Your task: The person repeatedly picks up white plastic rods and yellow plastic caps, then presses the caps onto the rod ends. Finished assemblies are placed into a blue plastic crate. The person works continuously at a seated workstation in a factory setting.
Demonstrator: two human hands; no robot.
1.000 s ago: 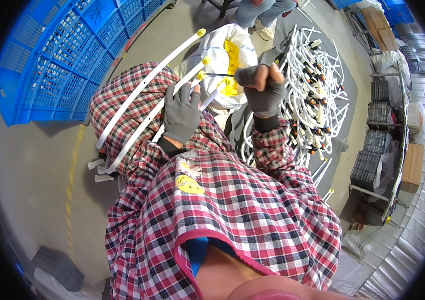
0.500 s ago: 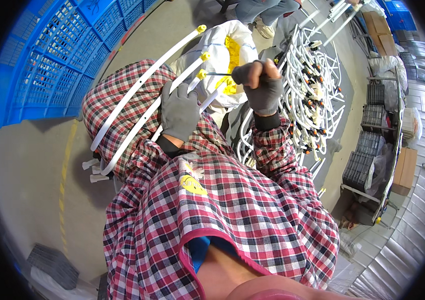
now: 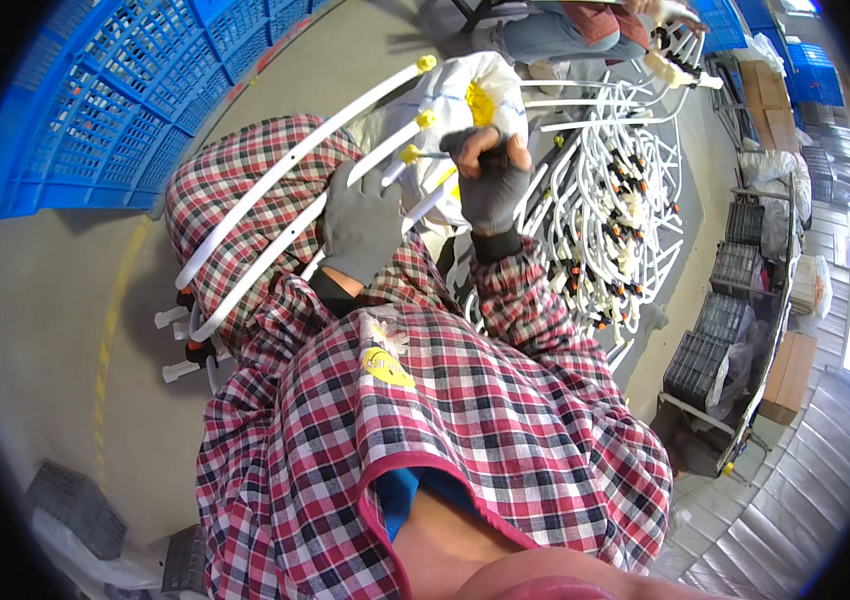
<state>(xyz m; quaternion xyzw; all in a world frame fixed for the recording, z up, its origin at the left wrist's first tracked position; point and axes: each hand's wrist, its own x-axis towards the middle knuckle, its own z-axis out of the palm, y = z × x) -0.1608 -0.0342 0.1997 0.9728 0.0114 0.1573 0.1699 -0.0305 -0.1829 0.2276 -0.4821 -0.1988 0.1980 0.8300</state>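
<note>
Several curved white tubes with yellow end fittings lie across my plaid-covered lap. My left hand (image 3: 360, 228), in a grey glove, is closed around them, its fingers over the middle tube (image 3: 288, 232). The outer tube (image 3: 295, 158) runs beyond my fingers. My right hand (image 3: 492, 183), in a grey glove with bare fingertips, is closed on a thin dark-shafted tool (image 3: 433, 155), like a screwdriver; its handle is hidden in the fist. The shaft meets the yellow fitting (image 3: 410, 154) of the nearest tube. Beyond stands a white sack (image 3: 435, 88) with yellow pieces inside.
To my right, a large heap of white tubes (image 3: 610, 215) with black and orange fittings covers a dark sheet. Blue crates (image 3: 135, 110) stand at the far left. A shelf rack (image 3: 710, 425) with grey bins is at right. Another person's legs (image 3: 560, 38) are at the top.
My right hand has moved left, closer to the yellow fitting, with the shaft now showing shorter. The tubes have shifted slightly. At the top, the other person has moved right, with white tubes nearby.
</note>
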